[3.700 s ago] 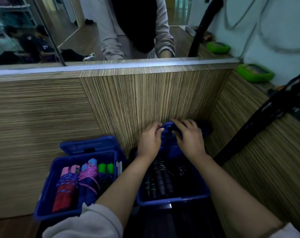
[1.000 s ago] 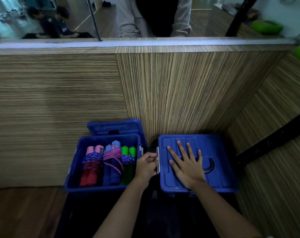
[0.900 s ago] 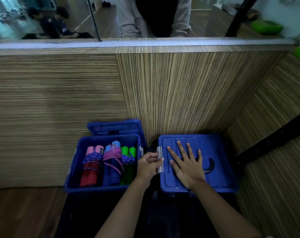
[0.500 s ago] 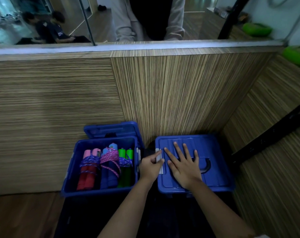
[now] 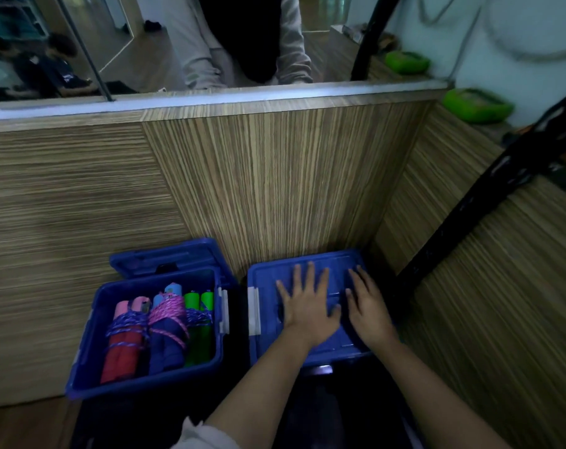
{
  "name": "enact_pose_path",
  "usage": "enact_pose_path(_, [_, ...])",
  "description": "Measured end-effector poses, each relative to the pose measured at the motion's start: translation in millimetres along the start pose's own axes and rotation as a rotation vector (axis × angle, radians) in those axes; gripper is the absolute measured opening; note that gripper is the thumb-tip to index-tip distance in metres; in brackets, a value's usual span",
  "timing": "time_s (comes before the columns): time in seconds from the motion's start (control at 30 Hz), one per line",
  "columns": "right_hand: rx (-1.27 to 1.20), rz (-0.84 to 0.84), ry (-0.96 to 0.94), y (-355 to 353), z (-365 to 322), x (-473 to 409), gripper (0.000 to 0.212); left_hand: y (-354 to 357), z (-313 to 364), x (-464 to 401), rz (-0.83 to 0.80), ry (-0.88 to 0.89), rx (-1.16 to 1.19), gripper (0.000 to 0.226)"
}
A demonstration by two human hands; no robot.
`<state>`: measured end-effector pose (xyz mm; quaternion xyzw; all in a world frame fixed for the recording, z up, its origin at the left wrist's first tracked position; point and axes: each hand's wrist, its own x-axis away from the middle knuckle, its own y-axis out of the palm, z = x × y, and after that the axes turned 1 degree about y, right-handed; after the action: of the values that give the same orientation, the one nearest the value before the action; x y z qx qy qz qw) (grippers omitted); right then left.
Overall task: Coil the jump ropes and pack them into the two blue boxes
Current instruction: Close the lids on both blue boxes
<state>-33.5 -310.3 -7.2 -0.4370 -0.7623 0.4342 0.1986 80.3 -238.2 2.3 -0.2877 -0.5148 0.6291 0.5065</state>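
Beside the lidded right box point(image 5: 262, 338), pressed by flat left hand point(image 5: 307, 309) and right hand point(image 5: 369, 307), coiled ropes point(image 5: 158, 328) fill the open left box point(image 5: 90, 361).

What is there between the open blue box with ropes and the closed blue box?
Only a narrow dark gap in the head view, flanked by the open box's and closed box's white latches.

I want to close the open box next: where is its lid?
In the head view, the lid stands behind the left open box, leaning on the wooden wall.
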Motion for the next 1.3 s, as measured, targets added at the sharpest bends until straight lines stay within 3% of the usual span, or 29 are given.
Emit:
enact_pose_path(0.13, [-0.101,0.034,0.077,-10,9,-5,0.043,3,19,-21,-0.282,0.107,-0.022,0.065])
enact_pose_path(0.27, [-0.289,-0.082,0.277,-9,20,-4,0.049,19,19,-17,-0.266,0.083,-0.135,0.058])
enact_pose_path(0.53, [-0.452,-0.206,0.64,-6,34,-12,0.051,13,18,-25,-0.384,0.057,-0.089,0.058])
enact_pose_path(0.73, [-0.311,0.023,0.509,-15,31,-6,0.031,13,21,-24,-0.403,0.045,-0.08,0.059])
enact_pose_path(0.8, [-0.467,0.072,0.56,-17,27,-5,0.02,14,20,-24,-0.393,0.051,-0.071,0.059])
enact_pose_path(1.0, [-0.795,0.177,0.728,-11,27,-2,0.023,17,19,-23,-0.364,0.059,-0.055,0.059])
enact_pose_path(1.3, [-0.407,0.191,0.512,-1,18,8,0.024,20,17,-22,-0.324,0.078,-0.044,0.061])
